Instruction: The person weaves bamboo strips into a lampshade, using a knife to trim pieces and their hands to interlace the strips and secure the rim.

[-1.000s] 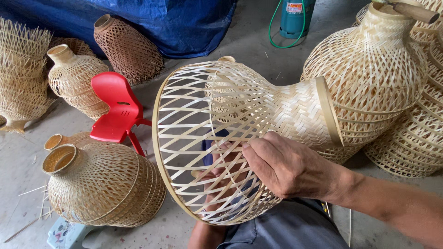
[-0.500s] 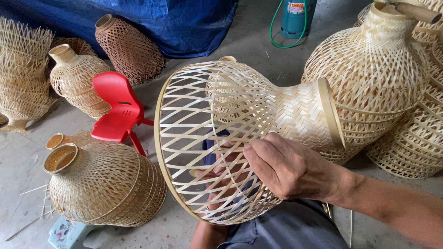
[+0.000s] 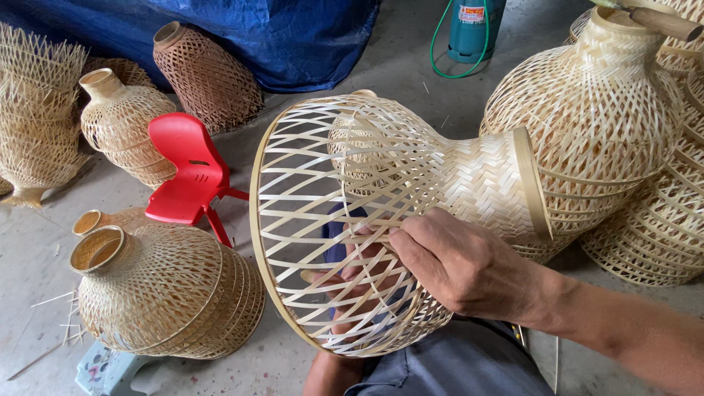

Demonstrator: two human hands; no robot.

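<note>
- Our right hand [image 3: 462, 268] still pinches strips on the pale woven bamboo bell-shaped lampshade [image 3: 381, 213], fingers curled.
- Our left hand [image 3: 352, 282] stays inside; its grip we cannot tell.
- The lampshade has barely shifted right.

Woven bamboo lampshade [image 3: 396, 213]: pale, bell-shaped, open lattice body, tightly woven neck. Lies on its side, apparently resting on the lap, wide rim facing left.

Soft even daylight, faint shadows, sharp focus, no glare.
</note>
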